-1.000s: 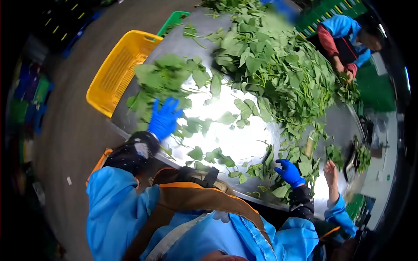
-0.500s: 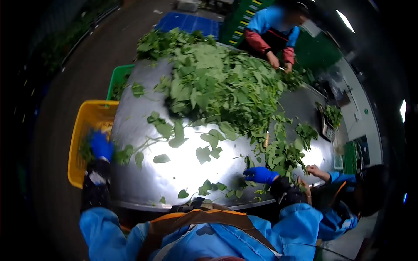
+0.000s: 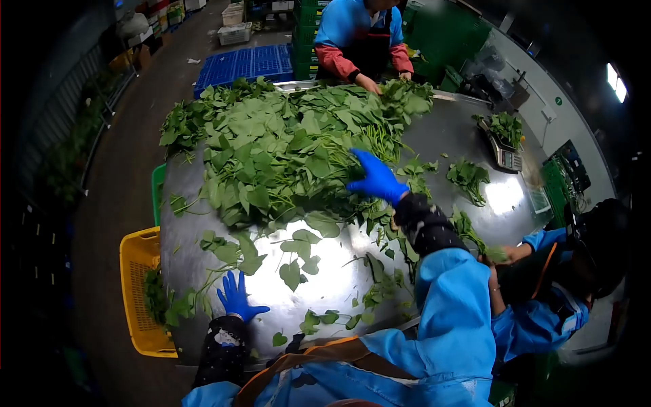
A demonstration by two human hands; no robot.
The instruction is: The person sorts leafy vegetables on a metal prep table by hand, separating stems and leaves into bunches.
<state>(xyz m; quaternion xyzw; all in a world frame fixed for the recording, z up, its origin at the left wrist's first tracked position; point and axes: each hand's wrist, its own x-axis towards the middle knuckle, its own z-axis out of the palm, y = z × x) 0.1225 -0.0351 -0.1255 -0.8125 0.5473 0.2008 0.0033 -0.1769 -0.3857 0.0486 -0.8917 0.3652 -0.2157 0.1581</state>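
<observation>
My left hand (image 3: 237,297), in a blue glove, rests at the left part of the metal table (image 3: 261,325) with its fingers spread and nothing in them. Loose leafy stems (image 3: 230,254) lie just beyond it. My right hand (image 3: 377,178), gloved in blue too, reaches out over the right side of a big heap of green leafy stems (image 3: 291,149). Its thumb and fingers are apart, and no stem shows in its grasp. Whether the fingertips touch the heap I cannot tell.
A yellow basket (image 3: 140,298) with greens stands at the table's left edge, near a green crate (image 3: 158,193). A scale (image 3: 505,154) bearing greens sits at the right. One co-worker (image 3: 359,41) handles stems across the table; another (image 3: 542,285) holds a bunch at my right.
My left hand has come from the yellow basket back onto the table. My right hand has moved forward from the near edge to the heap. The camera view has shifted.
</observation>
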